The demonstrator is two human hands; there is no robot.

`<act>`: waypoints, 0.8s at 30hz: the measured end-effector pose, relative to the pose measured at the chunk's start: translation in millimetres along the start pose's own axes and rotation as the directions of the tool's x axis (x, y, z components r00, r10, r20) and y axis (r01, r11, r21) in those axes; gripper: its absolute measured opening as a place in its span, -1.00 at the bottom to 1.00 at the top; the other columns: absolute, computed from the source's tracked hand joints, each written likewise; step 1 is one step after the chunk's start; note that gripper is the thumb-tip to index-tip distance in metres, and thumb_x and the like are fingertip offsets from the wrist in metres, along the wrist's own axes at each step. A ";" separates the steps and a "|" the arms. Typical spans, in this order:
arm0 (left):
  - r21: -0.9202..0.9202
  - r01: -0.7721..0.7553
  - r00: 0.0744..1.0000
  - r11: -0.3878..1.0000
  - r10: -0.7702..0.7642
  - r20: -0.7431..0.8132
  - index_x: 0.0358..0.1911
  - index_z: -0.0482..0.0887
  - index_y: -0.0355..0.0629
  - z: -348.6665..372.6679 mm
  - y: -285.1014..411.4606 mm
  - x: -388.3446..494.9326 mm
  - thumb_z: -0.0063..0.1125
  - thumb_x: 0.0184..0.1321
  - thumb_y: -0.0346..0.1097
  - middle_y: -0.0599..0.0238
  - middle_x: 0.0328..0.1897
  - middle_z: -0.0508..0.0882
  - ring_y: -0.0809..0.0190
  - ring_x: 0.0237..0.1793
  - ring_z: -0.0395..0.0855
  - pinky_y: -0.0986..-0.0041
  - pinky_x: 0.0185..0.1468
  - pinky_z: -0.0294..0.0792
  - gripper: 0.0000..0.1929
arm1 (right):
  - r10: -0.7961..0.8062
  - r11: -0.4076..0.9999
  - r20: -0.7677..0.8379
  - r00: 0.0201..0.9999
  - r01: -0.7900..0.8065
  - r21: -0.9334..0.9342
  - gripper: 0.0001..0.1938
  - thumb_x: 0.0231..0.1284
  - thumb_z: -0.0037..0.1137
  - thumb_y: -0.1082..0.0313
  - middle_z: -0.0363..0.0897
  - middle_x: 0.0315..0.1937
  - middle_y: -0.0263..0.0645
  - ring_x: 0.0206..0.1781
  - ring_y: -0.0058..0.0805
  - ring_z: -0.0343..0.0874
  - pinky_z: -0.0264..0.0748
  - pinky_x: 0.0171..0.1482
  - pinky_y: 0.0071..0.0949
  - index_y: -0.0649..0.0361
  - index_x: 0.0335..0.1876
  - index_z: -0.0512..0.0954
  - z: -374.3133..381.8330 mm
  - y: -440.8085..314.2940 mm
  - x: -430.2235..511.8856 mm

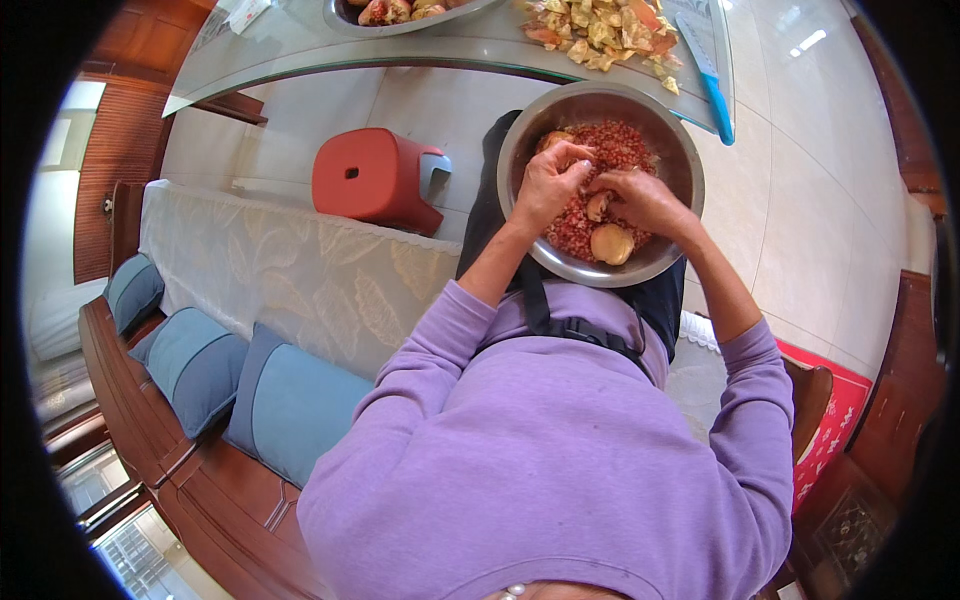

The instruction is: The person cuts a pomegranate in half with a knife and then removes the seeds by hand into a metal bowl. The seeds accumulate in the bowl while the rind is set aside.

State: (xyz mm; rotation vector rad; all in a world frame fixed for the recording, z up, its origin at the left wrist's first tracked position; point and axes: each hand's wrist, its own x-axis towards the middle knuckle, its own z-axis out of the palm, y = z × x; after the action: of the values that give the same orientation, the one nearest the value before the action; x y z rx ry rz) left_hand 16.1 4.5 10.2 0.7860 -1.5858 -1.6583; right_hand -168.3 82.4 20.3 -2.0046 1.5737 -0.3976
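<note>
A stainless steel bowl [679, 172] rests on my lap, with loose red pomegranate seeds [615, 142] inside. My right hand [651, 201] is curled over the seeds, fingers closed around a small pomegranate piece [598, 206]. Just beside it, my left hand [551, 186] is above the bowl with thumb and fingertips pinched together; whether anything is between them is hidden. A larger pomegranate chunk [612, 244], pale side up, lies on the seeds at the near side. Partly behind my left hand, another piece [553, 140] sits against the far left wall.
Beyond the bowl stands a glass table [480, 51]. It carries a metal basin [431, 24] of pomegranate pieces, a heap of peel [600, 30], and a knife [712, 90] whose blue handle overhangs the edge. A red plastic stool [356, 176] stands left, near the covered bench seat [300, 262] with blue cushions [307, 405].
</note>
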 end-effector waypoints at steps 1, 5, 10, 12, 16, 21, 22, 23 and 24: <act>0.078 -0.013 1.000 0.997 0.014 -0.006 -0.20 0.65 -0.28 2.6 0.6 -1.1 0.12 0.27 -0.39 0.16 -0.05 0.72 0.31 -0.07 0.67 0.50 0.04 0.48 -0.87 | -0.007 1.000 -0.011 1.000 0.007 -0.027 -0.71 0.05 0.11 0.49 0.64 -0.09 -0.08 -0.02 -0.02 0.60 0.52 0.06 -0.17 0.15 -0.05 0.60 4.4 -2.0 -2.0; 0.238 0.062 0.998 0.969 -0.065 0.005 -0.12 0.64 -0.23 -0.4 5.0 -6.1 0.05 0.38 -0.30 0.28 -0.18 0.70 0.38 -0.19 0.60 0.51 -0.11 0.47 -0.82 | 0.086 0.982 0.004 0.996 -0.085 0.169 -0.74 0.14 0.16 0.36 0.65 -0.10 -0.08 -0.01 -0.13 0.61 0.51 0.02 -0.27 0.13 -0.04 0.61 -2.3 -3.7 -2.9; 0.294 0.128 0.985 0.947 -0.155 0.073 -0.16 0.60 -0.26 -1.9 1.2 -5.1 -0.04 0.43 -0.05 0.23 -0.34 0.67 0.31 -0.33 0.59 0.43 -0.19 0.45 -0.65 | 0.245 0.805 -0.031 0.969 -0.185 0.564 -0.63 0.35 0.08 0.13 0.62 -0.10 -0.17 -0.02 -0.42 0.57 0.44 0.08 -0.42 0.25 0.08 0.54 -10.3 2.0 -4.7; 0.176 0.114 0.984 0.978 -0.136 0.119 -0.20 0.57 -0.27 2.0 -3.5 -2.8 -0.09 0.45 0.00 0.25 -0.38 0.63 0.32 -0.33 0.56 0.43 -0.21 0.42 -0.60 | 0.225 0.757 -0.075 0.971 -0.126 0.641 -0.58 0.42 0.02 0.08 0.58 -0.03 -0.22 0.04 -0.48 0.52 0.41 0.13 -0.46 0.31 0.12 0.51 -8.7 1.2 -6.2; 0.010 0.103 0.992 0.995 -0.103 0.070 -0.23 0.55 -0.25 9.4 -12.1 7.3 -0.11 0.45 -0.03 0.30 -0.33 0.58 0.39 -0.30 0.52 0.49 -0.22 0.39 -0.62 | 0.337 0.742 -0.317 0.887 -0.042 0.669 -0.59 0.48 -0.08 0.07 0.56 0.03 -0.17 0.11 -0.43 0.50 0.38 0.16 -0.47 0.27 0.17 0.46 -0.1 -12.6 -7.5; -0.147 0.275 0.961 0.950 -0.268 0.062 -0.29 0.52 -0.22 10.4 -14.7 7.4 -0.17 0.46 -0.10 0.33 -0.32 0.55 0.41 -0.32 0.46 0.51 -0.20 0.35 -0.67 | 0.451 0.767 -0.547 0.705 0.008 0.642 -0.65 0.50 -0.15 0.12 0.61 -0.12 -0.04 -0.03 -0.27 0.60 0.45 0.05 -0.39 0.27 0.07 0.49 18.8 -40.1 1.2; -0.160 0.290 0.957 0.944 -0.284 0.062 -0.30 0.51 -0.21 10.2 -13.8 6.3 -0.17 0.45 -0.10 0.34 -0.33 0.55 0.41 -0.33 0.45 0.51 -0.21 0.35 -0.67 | 0.465 0.771 -0.574 0.673 0.010 0.637 -0.66 0.51 -0.15 0.13 0.61 -0.15 -0.04 -0.06 -0.25 0.60 0.45 0.03 -0.38 0.27 0.04 0.49 22.4 -44.5 3.9; -0.178 0.305 0.952 0.935 -0.298 0.068 -0.31 0.51 -0.21 10.0 -12.4 5.4 -0.18 0.45 -0.11 0.34 -0.34 0.54 0.41 -0.34 0.45 0.51 -0.21 0.35 -0.68 | 0.459 0.784 -0.613 0.643 0.031 0.620 -0.66 0.51 -0.16 0.14 0.62 -0.18 -0.04 -0.09 -0.23 0.61 0.46 0.01 -0.37 0.28 0.02 0.50 25.0 -47.5 6.3; -0.202 0.319 0.948 0.926 -0.311 0.074 -0.32 0.51 -0.21 10.2 -10.6 4.7 -0.18 0.45 -0.12 0.35 -0.35 0.54 0.41 -0.35 0.45 0.51 -0.22 0.35 -0.68 | 0.450 0.802 -0.658 0.604 0.051 0.595 -0.69 0.51 -0.17 0.18 0.61 -0.23 -0.05 -0.15 -0.19 0.61 0.47 -0.04 -0.33 0.29 -0.06 0.52 27.6 -50.4 9.5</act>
State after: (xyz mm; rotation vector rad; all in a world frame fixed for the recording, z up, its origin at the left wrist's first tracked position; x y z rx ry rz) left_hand 4.3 6.5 0.5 0.9361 -1.3301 -2.0465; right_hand -110.6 87.9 26.8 -1.1588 1.8271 -1.6175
